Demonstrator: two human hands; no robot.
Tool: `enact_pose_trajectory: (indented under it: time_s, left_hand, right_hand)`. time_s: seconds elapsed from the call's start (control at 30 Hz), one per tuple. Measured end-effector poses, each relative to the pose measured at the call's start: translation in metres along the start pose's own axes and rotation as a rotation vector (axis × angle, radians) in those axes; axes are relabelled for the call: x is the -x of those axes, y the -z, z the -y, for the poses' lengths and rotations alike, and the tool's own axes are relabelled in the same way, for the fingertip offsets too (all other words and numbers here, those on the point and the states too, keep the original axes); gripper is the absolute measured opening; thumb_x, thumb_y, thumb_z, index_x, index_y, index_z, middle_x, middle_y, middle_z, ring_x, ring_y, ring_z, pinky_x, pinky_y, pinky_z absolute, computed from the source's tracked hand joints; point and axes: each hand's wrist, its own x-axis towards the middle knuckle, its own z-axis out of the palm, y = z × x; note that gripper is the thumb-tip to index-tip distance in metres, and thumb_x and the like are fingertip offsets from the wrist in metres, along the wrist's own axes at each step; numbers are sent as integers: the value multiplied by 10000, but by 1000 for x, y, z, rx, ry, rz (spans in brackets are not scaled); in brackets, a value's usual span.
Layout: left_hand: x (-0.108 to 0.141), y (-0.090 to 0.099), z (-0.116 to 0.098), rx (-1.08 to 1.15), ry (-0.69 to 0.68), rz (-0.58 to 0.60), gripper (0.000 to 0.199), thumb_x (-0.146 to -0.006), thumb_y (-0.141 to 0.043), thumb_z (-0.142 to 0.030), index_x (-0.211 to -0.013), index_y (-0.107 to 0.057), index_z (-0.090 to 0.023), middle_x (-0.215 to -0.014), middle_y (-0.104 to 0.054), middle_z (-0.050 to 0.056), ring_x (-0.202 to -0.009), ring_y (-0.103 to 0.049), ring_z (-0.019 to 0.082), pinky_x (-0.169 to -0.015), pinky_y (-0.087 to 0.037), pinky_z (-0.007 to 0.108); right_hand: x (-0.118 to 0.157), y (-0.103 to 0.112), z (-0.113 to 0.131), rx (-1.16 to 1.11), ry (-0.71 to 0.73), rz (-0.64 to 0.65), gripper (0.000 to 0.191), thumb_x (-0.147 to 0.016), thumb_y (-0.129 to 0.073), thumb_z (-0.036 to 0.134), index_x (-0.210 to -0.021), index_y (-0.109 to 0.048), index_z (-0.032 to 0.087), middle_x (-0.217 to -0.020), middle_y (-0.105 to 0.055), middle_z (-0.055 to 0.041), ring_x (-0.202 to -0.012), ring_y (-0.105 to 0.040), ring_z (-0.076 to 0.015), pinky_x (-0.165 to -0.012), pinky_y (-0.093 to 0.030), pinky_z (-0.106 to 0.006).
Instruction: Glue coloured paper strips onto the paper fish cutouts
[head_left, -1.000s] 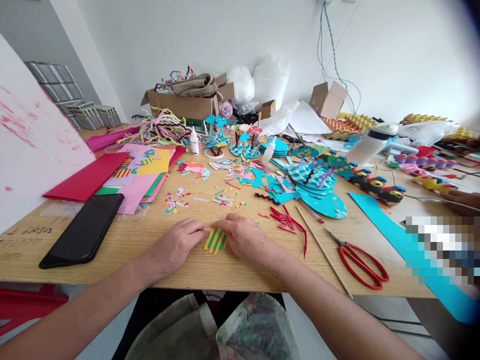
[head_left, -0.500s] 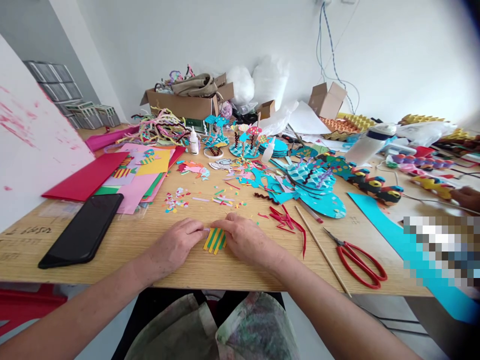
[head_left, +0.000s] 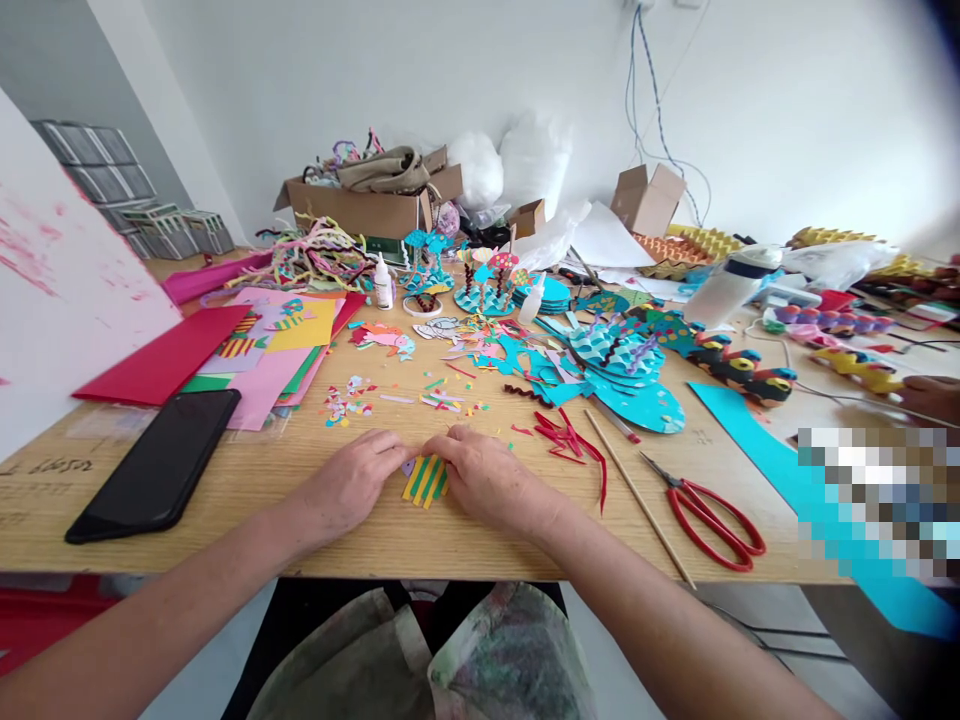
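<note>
1. On my tabletop [head_left: 487,560], left of the black phone [head_left: 157,465], dark handwriting [head_left: 60,466] shows digit-like characters; I cannot read them surely.
2. On the large cardboard box [head_left: 352,207], the green panel [head_left: 384,246] bears pale print, too small for me to read.

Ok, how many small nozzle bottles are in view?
2: one bottle right of the pipe cleaners, another bottle left of the stacked blue discs. Clutter may hide more.
</note>
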Motion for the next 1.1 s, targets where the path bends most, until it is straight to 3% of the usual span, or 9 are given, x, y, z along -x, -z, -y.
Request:
enact_pose_trajectory:
  time_s: [0.2, 0.43, 0.7, 0.93, 1.1]
  left_hand:
    - [0, 0, -6, -95, -55, 8, 268, -863, -333, -102, -955, -581, -143, -854, -557, 50, -819, -507, 169, -748, -463, 310]
    - [3, 3, -1, -24, -16, -52, 376, -828, -275, -20, -1084, -519, -149, -978, -579, 64, -945, -517, 157, -842, -451, 314]
    - [4, 5, 2, -18, -28, -28, 357, -825, -291, -30, -1054, -540, -146, -959, -586, 65, -924, -525, 159, -832, -448, 309]
    - [-4, 13, 1, 7, 196, 37, 153, -824, -433, -185, -865, -579, -159, -859, -577, 46, -838, -522, 178, -761, -432, 322]
    - [-10, 16, -2, 54, 265, 122, 116, -772, -471, -167, -835, -568, -176, -860, -569, 35, -847, -509, 183, -756, -402, 310]
  right_hand:
    - [0, -1, 2, 32, 1, 21, 299, -791, -392, 127, -1027, -550, 221, -902, -543, -53, -817, -544, -161, -642, -368, -243]
    - [1, 0, 1, 5, 15, -3, 334, -788, -368, 121, -1062, -523, 233, -906, -545, -49, -797, -545, -162, -640, -364, -251]
    - [0, 0, 0, -38, 2, -23, 321, -762, -391, 106, -1023, -544, 215, -884, -558, -45, -788, -547, -158, -645, -365, -247]
    - [3, 2, -9, -237, -49, -130, 252, -707, -440, 53, -905, -560, 154, -893, -546, -41, -735, -512, -107, -628, -366, -197]
    - [19, 5, -7, -204, -133, -104, 176, -737, -489, 140, -898, -559, 156, -916, -545, -47, -744, -519, -126, -627, -359, -219]
